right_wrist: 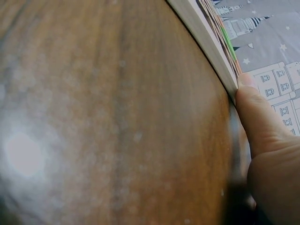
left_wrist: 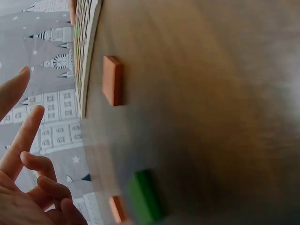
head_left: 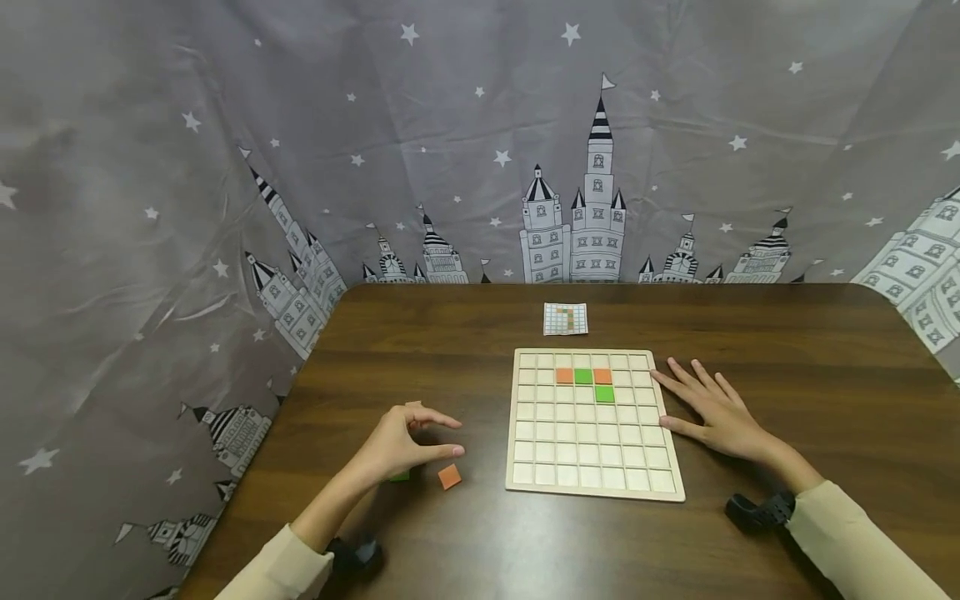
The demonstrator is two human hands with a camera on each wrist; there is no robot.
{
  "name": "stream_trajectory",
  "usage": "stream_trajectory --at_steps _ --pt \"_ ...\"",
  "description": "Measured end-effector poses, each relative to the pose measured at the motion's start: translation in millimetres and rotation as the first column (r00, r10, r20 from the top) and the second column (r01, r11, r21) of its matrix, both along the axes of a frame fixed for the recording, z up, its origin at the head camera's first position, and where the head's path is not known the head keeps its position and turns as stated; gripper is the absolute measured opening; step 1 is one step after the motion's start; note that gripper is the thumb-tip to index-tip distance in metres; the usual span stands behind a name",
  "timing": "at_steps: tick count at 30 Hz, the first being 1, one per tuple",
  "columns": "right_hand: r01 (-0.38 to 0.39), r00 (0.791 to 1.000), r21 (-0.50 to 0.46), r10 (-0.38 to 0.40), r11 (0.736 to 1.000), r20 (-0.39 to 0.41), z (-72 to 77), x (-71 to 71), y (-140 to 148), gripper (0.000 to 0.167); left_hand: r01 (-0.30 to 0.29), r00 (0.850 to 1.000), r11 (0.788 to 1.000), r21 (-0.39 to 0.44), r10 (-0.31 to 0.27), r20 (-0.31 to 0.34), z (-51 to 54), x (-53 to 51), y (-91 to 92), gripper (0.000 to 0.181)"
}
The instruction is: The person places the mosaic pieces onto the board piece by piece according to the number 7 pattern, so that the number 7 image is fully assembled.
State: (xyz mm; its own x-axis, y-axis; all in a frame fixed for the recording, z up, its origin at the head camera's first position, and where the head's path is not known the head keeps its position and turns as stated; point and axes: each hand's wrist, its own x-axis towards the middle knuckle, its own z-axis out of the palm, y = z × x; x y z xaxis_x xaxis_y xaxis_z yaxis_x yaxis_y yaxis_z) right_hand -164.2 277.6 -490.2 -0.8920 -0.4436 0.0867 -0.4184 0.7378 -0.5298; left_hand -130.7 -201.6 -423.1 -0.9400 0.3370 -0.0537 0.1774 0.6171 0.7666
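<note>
A pale wooden grid board [head_left: 596, 495] lies on the table. In its second row from the back sit an orange tile [head_left: 564, 376], a green tile [head_left: 583, 376] and another orange tile [head_left: 602, 376]; a second green tile [head_left: 604, 394] is just below the last. My left hand [head_left: 397, 442] hovers left of the board, thumb and index finger apart, nothing between them. Near it lie a loose orange tile [left_wrist: 112, 80], a green tile [left_wrist: 144, 197] and a farther orange tile [left_wrist: 117, 209], the last two mostly hidden in the head view. My right hand [head_left: 716, 417], fingers spread, touches the board's right edge.
Behind the board a small printed card [head_left: 566, 319] shows a coloured grid pattern. The brown wooden table [head_left: 420, 333] ends at a grey curtain [head_left: 450, 125] printed with castles and stars. Each wrist carries a black strap [head_left: 761, 510].
</note>
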Motion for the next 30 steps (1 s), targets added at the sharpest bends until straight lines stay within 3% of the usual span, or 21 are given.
stream_trajectory --at_steps 7,12,17,30 --pt "-0.003 1.0 0.002 0.003 1.0 -0.008 0.4 0.4 1.0 0.072 -0.018 1.0 1.0 -0.007 0.018 0.019 -10.3 12.1 -9.7 0.034" --pt "0.002 1.0 0.009 -0.002 1.0 -0.009 -0.3 0.2 1.4 0.072 0.026 1.0 1.0 -0.017 -0.026 -0.018 -17.2 16.5 -13.7 0.034" --pt "0.003 1.0 0.004 -0.003 1.0 -0.003 -0.5 0.8 1.6 0.072 0.066 0.998 0.997 -0.042 -0.066 -0.02 -21.2 17.9 -15.7 0.035" --pt "0.002 1.0 0.004 -0.002 1.0 -0.008 0.2 1.3 1.4 0.072 0.05 0.999 0.991 -0.126 -0.052 -0.005 -26.2 13.8 -18.8 0.031"
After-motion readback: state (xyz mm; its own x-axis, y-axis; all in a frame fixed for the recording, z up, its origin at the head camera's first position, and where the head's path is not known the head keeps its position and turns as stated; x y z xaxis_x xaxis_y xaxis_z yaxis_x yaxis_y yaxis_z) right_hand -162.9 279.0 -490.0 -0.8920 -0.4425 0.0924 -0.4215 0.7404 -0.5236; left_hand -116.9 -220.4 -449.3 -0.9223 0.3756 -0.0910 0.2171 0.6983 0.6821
